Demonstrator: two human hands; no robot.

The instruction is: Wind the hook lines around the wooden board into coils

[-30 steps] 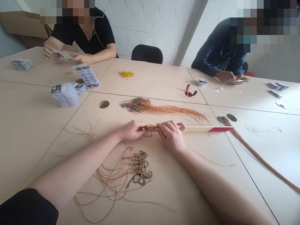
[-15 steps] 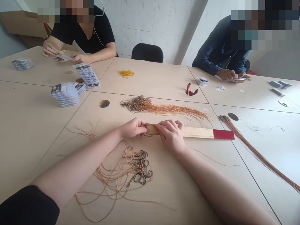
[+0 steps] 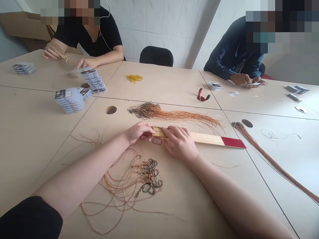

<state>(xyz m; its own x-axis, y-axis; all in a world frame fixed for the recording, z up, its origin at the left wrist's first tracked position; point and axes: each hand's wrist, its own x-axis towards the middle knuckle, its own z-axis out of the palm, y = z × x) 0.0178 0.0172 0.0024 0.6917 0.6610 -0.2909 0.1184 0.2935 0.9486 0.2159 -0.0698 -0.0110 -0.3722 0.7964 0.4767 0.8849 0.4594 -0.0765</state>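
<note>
A flat wooden strip (image 3: 209, 138) with a red end lies slanted across the middle of the table. My left hand (image 3: 140, 132) pinches its left end between thumb and fingers. Over the strip near that end, my right hand (image 3: 179, 141) presses with its fingers, thumb below the lower edge. A hook shape shows on the wood between the hands. Just under the strip sits a small red-bordered label (image 3: 157, 141). Nearer me is a loose tangle of dark hooks (image 3: 151, 177) with orange lines. Beyond the strip lies a bundle of hooks with orange lines (image 3: 174, 115).
Stacked plastic packs (image 3: 69, 100) stand at the left, near a table hole (image 3: 111, 110). Red-handled pliers (image 3: 203, 96) rest in another hole. A line bundle (image 3: 269, 159) runs down the right. Yellow pieces (image 3: 134, 78) lie farther back. Two people sit across the table.
The strip has shifted slightly left and its red end lower. My right thumb has moved below the strip, and the red-bordered label shows more fully. The person at left has moved a pack toward the stack.
</note>
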